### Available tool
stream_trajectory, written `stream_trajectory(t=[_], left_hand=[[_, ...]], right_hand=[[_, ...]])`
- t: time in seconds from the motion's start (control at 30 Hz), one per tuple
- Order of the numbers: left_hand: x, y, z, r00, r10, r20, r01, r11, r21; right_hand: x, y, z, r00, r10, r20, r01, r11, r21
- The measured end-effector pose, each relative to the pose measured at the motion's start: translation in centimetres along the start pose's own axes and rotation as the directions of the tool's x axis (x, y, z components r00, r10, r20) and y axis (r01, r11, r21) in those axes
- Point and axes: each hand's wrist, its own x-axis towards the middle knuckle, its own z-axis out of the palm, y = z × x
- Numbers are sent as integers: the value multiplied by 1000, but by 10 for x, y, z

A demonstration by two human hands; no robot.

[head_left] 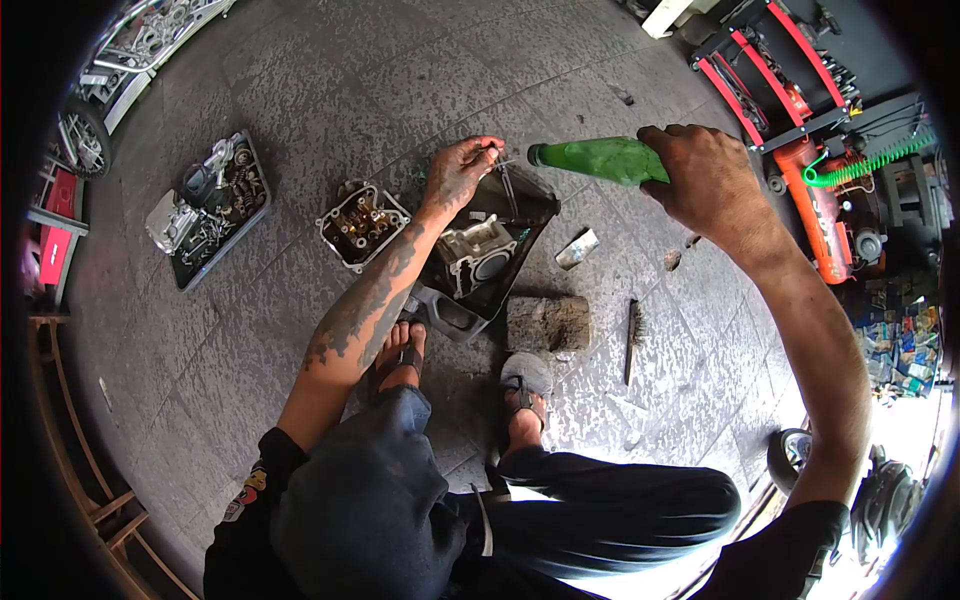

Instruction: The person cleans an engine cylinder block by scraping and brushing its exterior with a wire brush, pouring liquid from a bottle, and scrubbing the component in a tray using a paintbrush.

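Note:
My right hand [705,180] is wrapped round the wide end of a green bottle [598,160], which lies nearly level in the air with its neck toward my left hand. My left hand [465,172] pinches a small, thin part at its fingertips, too small to name, just left of the bottle's mouth. Below the hands, a black tray [520,262] holds a grey metal engine block [478,252]. Left of my forearm, an open engine head [364,226] with oily brown insides rests on the floor.
A parts tray [225,240] with springs and bolts lies at left. Near my feet are a stone block [549,323], a wire brush [636,330] and a small metallic packet [577,249]. A red tool rack [770,75] and an orange cylinder [815,215] stand at right.

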Motion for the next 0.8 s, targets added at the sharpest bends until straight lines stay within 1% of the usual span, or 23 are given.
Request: stream_trajectory(t=[0.07, 0.1, 0.17, 0.23, 0.3, 0.37, 0.4, 0.47, 0.5, 0.57, 0.63, 0.7, 0.73, 0.8], left_hand=[[-2, 7, 1, 998, -45, -38, 43, 998, -50], [-1, 6, 0, 998, -44, -38, 43, 998, -51], [1, 4, -1, 997, -39, -59, 31, 992, -123], [1, 8, -2, 996, -50, -69, 43, 994, -105], [0, 10, -2, 995, -64, -78, 57, 995, -84], [1, 12, -2, 990, -89, -114, 71, 985, -156], [1, 11, -3, 989, -90, -115, 71, 985, -155], [1, 9, -3, 991, -60, -122, 35, 979, -202], [1, 10, -3, 990, -61, -124, 35, 979, -202], [0, 14, -2, 982, -66, -178, 47, 993, -108], [1, 13, -3, 983, -62, -174, 39, 991, -128], [0, 15, -2, 984, -59, -169, 33, 988, -149], [0, 17, -1, 984, -72, -164, 48, 988, -147], [-1, 20, 0, 984, -87, -157, 64, 987, -145]], right_hand=[[-1, 0, 2, 1000, -6, -4, 6, 1000, -14], [-1, 0, 4, 1000, -11, -8, 11, 1000, -26], [-1, 0, 7, 1000, -8, 2, 9, 1000, -26], [-1, -1, 7, 1000, -10, 13, 10, 1000, -26], [-1, -4, 6, 997, 17, 72, -15, 1000, -24], [1, -5, 7, 995, 25, 94, -23, 999, -27], [2, -6, 8, 993, 35, 115, -32, 999, -31], [2, -7, 9, 992, 34, 118, -30, 999, -37], [2, -7, 9, 992, 35, 122, -29, 999, -44], [2, -8, 7, 991, 31, 127, -27, 999, -37], [2, -7, 5, 991, 28, 130, -24, 999, -31], [1, -5, 2, 996, 8, 89, -9, 1000, 5], [2, -5, -1, 996, 7, 90, -8, 1000, 5], [2, -6, -8, 999, 13, 40, -13, 1000, -9]])
